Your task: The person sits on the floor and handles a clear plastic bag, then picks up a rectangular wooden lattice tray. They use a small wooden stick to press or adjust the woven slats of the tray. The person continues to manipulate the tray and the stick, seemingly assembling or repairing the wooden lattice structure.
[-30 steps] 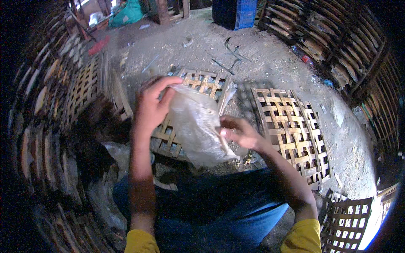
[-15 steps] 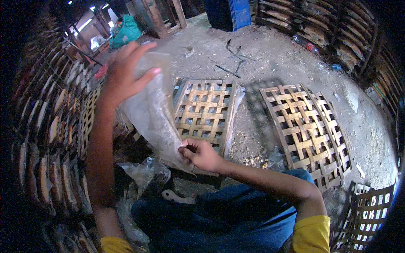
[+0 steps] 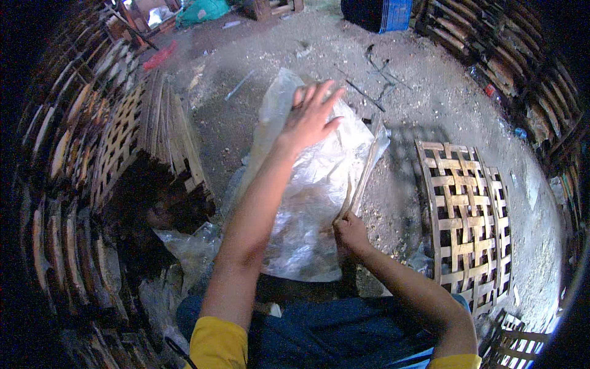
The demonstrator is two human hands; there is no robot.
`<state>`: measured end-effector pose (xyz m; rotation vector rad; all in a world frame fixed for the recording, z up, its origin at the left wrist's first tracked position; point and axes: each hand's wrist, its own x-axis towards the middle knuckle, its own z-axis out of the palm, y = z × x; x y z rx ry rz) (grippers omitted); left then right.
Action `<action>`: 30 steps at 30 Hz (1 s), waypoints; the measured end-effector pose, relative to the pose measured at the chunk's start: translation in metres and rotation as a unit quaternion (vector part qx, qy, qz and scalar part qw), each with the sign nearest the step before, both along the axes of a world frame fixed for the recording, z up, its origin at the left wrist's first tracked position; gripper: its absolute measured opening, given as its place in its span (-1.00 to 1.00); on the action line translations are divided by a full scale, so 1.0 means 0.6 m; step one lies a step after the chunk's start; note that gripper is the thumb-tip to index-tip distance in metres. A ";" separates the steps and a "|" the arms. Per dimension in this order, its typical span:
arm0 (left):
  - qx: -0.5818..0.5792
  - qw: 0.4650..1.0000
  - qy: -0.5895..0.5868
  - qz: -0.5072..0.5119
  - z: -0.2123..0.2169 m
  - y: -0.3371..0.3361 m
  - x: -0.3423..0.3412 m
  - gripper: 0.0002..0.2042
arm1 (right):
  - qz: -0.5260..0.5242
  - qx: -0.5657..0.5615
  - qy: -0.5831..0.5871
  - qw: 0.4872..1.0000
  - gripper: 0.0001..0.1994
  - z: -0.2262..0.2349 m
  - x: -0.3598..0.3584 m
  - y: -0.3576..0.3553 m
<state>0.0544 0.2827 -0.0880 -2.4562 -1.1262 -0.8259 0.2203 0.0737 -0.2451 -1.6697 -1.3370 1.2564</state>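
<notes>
A cloudy clear plastic sheet point(image 3: 307, 203) lies spread in front of my knees, covering the woven bamboo panel beneath it. My left hand point(image 3: 312, 120) is open, its fingers spread over the far part of the sheet. At the sheet's near right edge, my right hand point(image 3: 351, 234) is closed on the plastic, beside the covered panel's rim. How its fingers grip there is partly hidden.
Another woven bamboo panel point(image 3: 462, 221) rests to the right. More bamboo panels point(image 3: 169, 135) stack at the left, near crumpled plastic point(image 3: 190, 246). A blue crate point(image 3: 394, 15) stands at the back; dark sticks point(image 3: 369, 92) lie on the littered floor.
The sheet has come down from upright and now covers the woven panel. My left hand has swept right and down over it; my right hand has moved to the right edge.
</notes>
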 end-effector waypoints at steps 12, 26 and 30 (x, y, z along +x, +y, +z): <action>-0.495 0.821 -0.131 0.252 -0.200 -0.164 -0.340 -0.31 | -0.003 0.013 -0.016 1.000 -0.78 -0.072 0.008 0.011; -0.291 0.903 -0.239 0.204 -0.365 -0.097 -0.388 -0.46 | -0.033 0.045 -0.113 0.992 -0.57 0.037 0.005 0.020; -0.286 0.901 -0.231 0.229 -0.369 -0.093 -0.361 -0.48 | -0.042 0.075 -0.140 0.986 -0.58 0.049 0.050 0.043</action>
